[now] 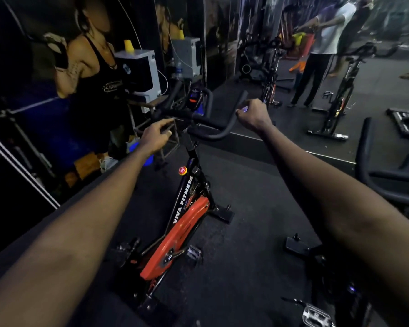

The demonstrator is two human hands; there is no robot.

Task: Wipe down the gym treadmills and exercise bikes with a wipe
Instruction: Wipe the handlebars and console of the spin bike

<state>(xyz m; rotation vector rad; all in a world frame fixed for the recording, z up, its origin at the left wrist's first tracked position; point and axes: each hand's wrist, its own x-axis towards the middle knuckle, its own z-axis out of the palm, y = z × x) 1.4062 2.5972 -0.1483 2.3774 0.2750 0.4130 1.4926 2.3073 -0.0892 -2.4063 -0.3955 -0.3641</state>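
a: where were the hands?
b: apart. the left hand [155, 135] hovered open-fingered just short of the black padded handlebar [208, 135] on the black-and-orange exercise bike [182, 223], holding nothing. the right hand [253, 115] was curled round a small pale wipe [244, 109] at the bar's right horn.
a: what could go wrong?
b: i'd guess the wipe slipping from that grip, or a rub nudging the small black console [195, 95]. open dark floor [246, 208] lay right of the frame; the neighbouring black bike [387, 180] and mirror wall [376, 74] hemmed it.

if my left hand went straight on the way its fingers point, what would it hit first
Most likely the black handlebar of the orange bike, on its left half. The left hand looks just short of it, though depth is hard to judge here.
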